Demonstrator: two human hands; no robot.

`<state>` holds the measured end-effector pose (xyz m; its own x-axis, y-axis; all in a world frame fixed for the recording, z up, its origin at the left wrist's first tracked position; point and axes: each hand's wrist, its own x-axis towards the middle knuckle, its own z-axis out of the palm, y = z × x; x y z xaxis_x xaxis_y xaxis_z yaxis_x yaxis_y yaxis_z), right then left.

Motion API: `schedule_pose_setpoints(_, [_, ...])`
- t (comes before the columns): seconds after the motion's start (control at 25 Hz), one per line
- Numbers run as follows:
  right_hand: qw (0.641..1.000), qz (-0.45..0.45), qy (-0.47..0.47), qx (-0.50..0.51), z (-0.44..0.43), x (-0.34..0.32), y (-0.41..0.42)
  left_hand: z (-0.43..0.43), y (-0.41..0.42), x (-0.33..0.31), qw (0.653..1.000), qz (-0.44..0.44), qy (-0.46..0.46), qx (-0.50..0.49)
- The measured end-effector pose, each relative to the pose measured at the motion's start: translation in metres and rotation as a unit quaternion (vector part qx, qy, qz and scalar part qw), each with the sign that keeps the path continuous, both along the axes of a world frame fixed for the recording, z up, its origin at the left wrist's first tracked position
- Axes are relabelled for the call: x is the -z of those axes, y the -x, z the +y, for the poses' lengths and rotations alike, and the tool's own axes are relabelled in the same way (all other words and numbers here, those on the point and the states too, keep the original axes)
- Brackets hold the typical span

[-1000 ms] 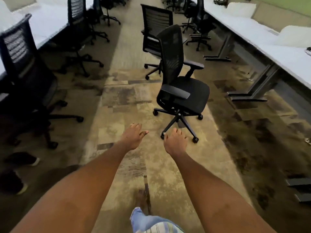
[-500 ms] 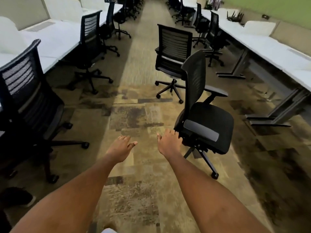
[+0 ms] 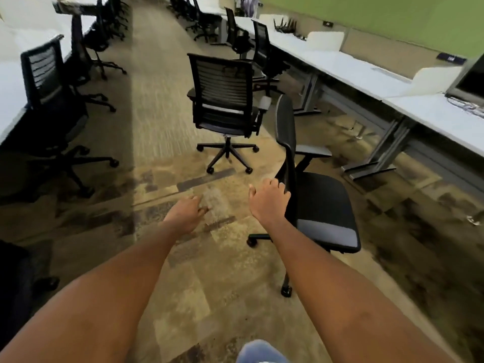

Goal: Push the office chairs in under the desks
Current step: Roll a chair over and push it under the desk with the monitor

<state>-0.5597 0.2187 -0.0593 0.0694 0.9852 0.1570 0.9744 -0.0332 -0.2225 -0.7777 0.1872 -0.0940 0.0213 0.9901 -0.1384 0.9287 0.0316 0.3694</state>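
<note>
Chair [image 3: 322, 200] in aisle; right hand [image 3: 269, 199] fingers curled on backrest edge, left hand [image 3: 187, 212] spread, free.

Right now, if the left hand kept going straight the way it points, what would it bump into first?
Probably nothing soon: the left hand points over bare carpet. Farther on stands the slat-backed chair, though depth is hard to judge.

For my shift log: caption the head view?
Right hand reaches the nearest office chair's backrest; left hand hangs free.

Bare forearms [image 3: 110, 305] (light blue trousers [image 3: 259, 353] below)
</note>
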Motion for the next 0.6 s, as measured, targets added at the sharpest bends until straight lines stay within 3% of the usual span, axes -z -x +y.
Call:
schedule_pose_setpoints(0.32, [0.991, -0.049, -0.062, 0.107, 0.155, -0.053, 0.029, 0.196, -0.007, -0.051, 0.985, 0.011, -0.123, 0.121])
schedule_pose_setpoints(0.6, [0.983, -0.040, 0.100, 0.152, 0.286, -0.044, 0.030, 0.352, -0.061, -0.074, 0.965, 0.030, -0.173, 0.193])
